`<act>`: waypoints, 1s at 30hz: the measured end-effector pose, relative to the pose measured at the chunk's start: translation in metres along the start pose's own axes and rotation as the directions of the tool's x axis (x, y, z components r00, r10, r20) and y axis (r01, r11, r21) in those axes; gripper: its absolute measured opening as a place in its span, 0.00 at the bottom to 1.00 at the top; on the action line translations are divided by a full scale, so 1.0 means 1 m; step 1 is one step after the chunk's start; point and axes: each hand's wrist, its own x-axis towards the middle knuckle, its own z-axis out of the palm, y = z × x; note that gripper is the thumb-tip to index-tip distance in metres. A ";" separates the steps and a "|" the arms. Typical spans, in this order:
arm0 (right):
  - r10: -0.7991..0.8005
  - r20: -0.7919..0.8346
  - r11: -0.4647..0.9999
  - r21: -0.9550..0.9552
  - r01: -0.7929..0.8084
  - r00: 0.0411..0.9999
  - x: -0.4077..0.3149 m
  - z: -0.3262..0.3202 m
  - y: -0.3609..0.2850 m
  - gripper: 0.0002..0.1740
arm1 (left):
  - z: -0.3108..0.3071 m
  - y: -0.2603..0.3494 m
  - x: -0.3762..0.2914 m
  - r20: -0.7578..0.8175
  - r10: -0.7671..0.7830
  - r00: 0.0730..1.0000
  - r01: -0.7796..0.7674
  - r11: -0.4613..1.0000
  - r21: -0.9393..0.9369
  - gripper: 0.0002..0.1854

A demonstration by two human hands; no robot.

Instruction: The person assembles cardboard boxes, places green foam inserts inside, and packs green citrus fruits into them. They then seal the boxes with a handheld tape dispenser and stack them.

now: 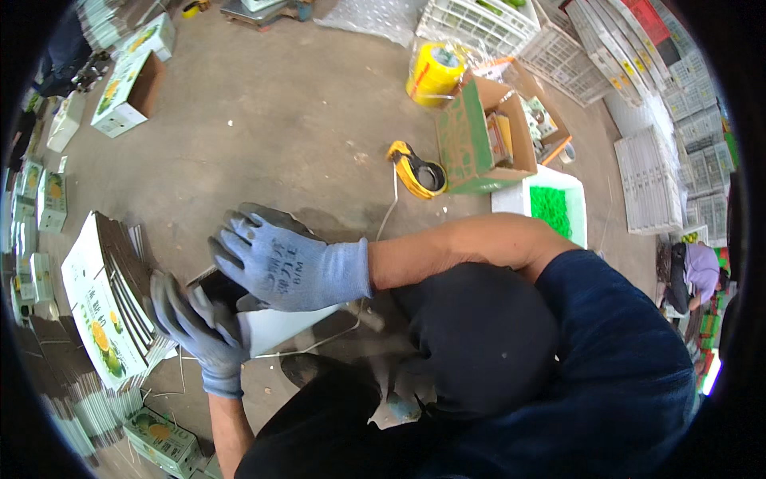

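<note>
Before me, low over the floor, is a white carton (287, 329) with a dark opening, partly hidden by my hands. My right hand (287, 263), in a blue-grey glove bearing printed writing, lies across its top with the fingers stretched out and the thumb bent down. At the carton's left end is my left hand (200, 332), gloved alike and a little blurred. Its fingers point up beside a leaning stack of flattened cartons (108, 305) printed with oranges. Whether either hand grips the carton is hidden.
A yellow tape dispenser (417, 170) lies on the floor (287, 120) beside a green-sided cardboard box (464, 143). A foam box of green netting (549, 206) stands nearby. Yellow tape rolls (437, 75) and plastic crates (485, 24) are farther off. At far right crouches another person (700, 272).
</note>
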 end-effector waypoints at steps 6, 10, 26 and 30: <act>0.035 0.014 0.887 0.459 -0.037 0.999 -0.048 0.010 0.016 0.32 | 0.011 0.004 0.011 0.566 -0.361 0.741 0.208 0.925 0.318 0.29; 0.633 -0.081 0.769 0.183 -0.613 0.770 -0.134 -0.013 0.079 0.28 | 0.014 -0.002 0.014 0.552 -0.155 0.819 -0.026 0.952 0.306 0.30; 0.918 0.370 -0.053 0.477 -0.877 0.145 -0.239 0.014 0.201 0.29 | 0.011 0.019 -0.013 0.422 -0.423 0.802 0.402 0.904 0.143 0.12; 0.702 0.455 -0.301 0.886 -0.352 0.547 -0.162 -0.058 0.157 0.25 | 0.016 0.018 -0.005 0.416 -0.453 0.789 0.383 0.891 0.244 0.12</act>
